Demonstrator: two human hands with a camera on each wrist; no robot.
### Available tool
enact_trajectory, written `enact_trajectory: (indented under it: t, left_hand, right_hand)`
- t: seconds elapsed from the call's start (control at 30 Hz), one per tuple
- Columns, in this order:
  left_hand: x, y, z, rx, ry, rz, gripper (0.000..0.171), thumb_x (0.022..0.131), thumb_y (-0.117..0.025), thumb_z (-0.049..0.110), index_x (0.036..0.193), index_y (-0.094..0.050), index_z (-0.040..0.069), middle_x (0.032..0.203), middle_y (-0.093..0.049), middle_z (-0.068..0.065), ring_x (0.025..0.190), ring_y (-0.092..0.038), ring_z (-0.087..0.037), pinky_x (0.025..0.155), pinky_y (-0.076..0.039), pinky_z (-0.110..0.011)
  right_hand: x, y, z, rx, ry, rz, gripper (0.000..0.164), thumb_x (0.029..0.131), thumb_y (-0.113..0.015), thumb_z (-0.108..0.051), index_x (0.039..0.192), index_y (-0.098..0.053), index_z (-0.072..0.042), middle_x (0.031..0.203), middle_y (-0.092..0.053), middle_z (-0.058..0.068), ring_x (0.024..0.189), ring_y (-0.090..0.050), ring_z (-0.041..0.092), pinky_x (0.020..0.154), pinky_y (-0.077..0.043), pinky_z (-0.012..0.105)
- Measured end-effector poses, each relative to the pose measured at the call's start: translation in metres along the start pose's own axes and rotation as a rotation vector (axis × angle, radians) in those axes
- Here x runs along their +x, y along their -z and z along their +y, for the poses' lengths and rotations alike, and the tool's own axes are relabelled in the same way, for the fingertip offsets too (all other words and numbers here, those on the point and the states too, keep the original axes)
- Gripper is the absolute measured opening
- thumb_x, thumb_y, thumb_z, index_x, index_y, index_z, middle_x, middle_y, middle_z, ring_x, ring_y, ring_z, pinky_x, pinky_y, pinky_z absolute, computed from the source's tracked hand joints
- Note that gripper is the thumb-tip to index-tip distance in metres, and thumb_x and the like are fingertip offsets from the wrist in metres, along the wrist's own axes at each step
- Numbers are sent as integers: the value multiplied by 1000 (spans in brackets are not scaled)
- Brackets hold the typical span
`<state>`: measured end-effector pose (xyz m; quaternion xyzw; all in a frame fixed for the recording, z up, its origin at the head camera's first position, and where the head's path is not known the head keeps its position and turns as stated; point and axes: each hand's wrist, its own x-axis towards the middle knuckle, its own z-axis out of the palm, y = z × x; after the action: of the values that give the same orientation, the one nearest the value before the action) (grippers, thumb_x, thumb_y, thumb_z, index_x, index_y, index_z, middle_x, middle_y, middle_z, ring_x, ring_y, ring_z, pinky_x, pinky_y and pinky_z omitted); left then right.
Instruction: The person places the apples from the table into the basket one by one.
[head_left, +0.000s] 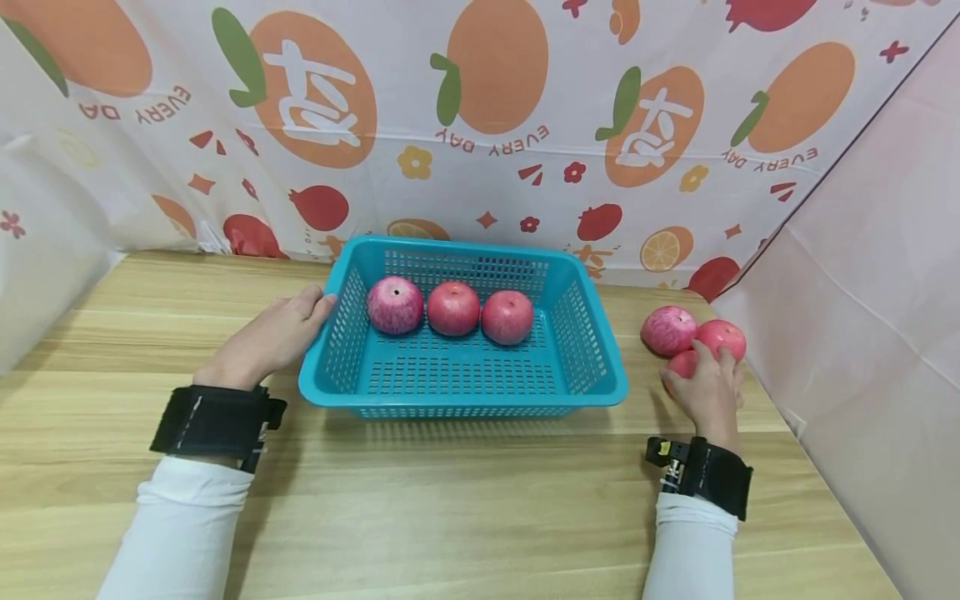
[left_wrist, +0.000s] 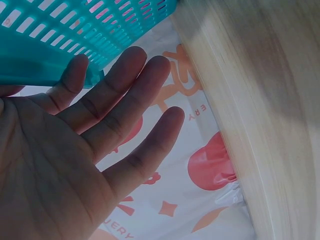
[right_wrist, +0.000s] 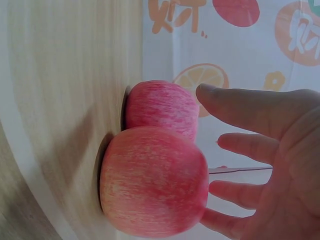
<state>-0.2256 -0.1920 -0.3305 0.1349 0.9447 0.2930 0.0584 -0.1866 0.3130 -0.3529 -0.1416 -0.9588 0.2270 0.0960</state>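
Note:
My left hand (head_left: 273,333) is at the left rim of a blue plastic basket (head_left: 465,410). In the left wrist view its fingers (left_wrist: 145,155) are spread and fairly straight, the index fingertip right at the rim. Three red apples sit in a row inside: a darker striped one (head_left: 394,306), a middle one (head_left: 453,308) and a right one (head_left: 507,317). To the right, my right hand (head_left: 708,392) reaches over three more clustered apples: a striped apple (head_left: 667,331), a back right apple (head_left: 723,335) and a front apple (right_wrist: 154,182). Its thumb and fingers are parted around the front apple's top.
The wooden table (head_left: 465,517) stretches in front of the basket. Behind stands a white cloth (head_left: 390,50) printed with fruit, and a plain pale cloth (head_left: 862,267) borders the right side close to the loose apples. Each wrist wears a black strap (head_left: 210,423).

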Motion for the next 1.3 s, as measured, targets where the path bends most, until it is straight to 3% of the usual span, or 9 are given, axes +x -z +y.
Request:
enact_trajectory:
  t: [0.2, 0.6, 0.83, 1.3]
  left_hand:
    - [0, 0, 1, -1, -2, 2, 60, 98, -18, 44, 129, -29, -5, 103, -53, -23, 89, -56, -31, 79, -49, -54]
    - [-1, -1, 1, -16, -3, 5, 58, 98, -20, 44, 128, -30, -5, 99, -56, -22, 79, -60, -25, 72, -53, -47]
    - [1, -1, 1, -9, 18, -5, 62, 97, -19, 46, 132, -27, -5, 106, -53, -24, 89, -57, -31, 77, -50, -52]
    - [1, -1, -1, -18, 24, -8, 63, 97, -19, 46, 133, -25, -5, 107, -53, -24, 89, -57, -31, 78, -50, -52]
  right_hand:
    - [1, -2, 3, -3, -5, -23, 67, 82, -62, -20, 135, -30, 4, 139, -10, 35, 121, -8, 55, 88, -21, 75]
    - [1, -7, 11, 22, -22, -20, 65, 82, -62, -20, 135, -32, 3, 140, -10, 34, 120, -10, 54, 90, -19, 73]
    - [2, -10, 16, 39, -38, -21, 67, 81, -63, -19, 136, -30, 1, 140, -8, 33, 121, -9, 53, 88, -21, 74]
    - [2, -10, 16, 94, -131, -73, 73, 77, -62, -19, 139, -26, -9, 132, -12, 35, 112, -19, 51, 81, -35, 71]
